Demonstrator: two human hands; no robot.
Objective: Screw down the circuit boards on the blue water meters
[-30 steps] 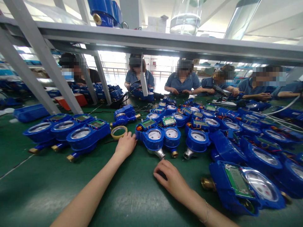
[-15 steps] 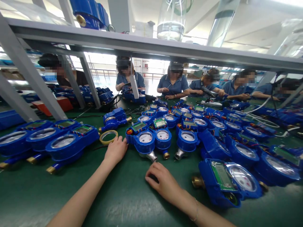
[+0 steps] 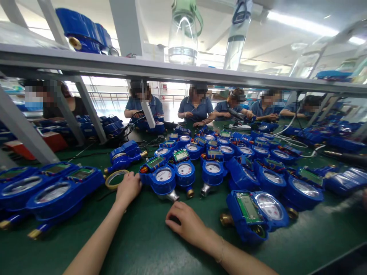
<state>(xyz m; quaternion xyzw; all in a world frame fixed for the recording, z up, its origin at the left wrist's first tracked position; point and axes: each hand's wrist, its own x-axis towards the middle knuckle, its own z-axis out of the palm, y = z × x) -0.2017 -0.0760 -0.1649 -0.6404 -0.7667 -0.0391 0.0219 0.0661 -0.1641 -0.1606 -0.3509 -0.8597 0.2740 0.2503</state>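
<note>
My left hand [image 3: 129,188] rests palm down on the green table [image 3: 143,244], between a roll of yellow tape [image 3: 116,179] and a blue meter [image 3: 164,179] with a silver pipe end. Its fingers are loosely bent, and whether they grip anything is hidden. Near that silver pipe end lies my right hand [image 3: 187,221], its thumb and fingers curved with a gap between them and nothing held. To its right a larger blue meter [image 3: 258,215] shows a green circuit board with a display and a round dial.
Many blue meters [image 3: 213,172] cover the table's middle and right; more [image 3: 54,194] stand at left. A metal shelf [image 3: 183,72] crosses overhead, bearing bottles [image 3: 183,42]. Several people [image 3: 196,107] sit opposite. White cables [image 3: 292,141] lie at the back right.
The view has turned right and slightly up, so the table and meters appear further left. Both hands keep nearly the same pose beside the same meters.
</note>
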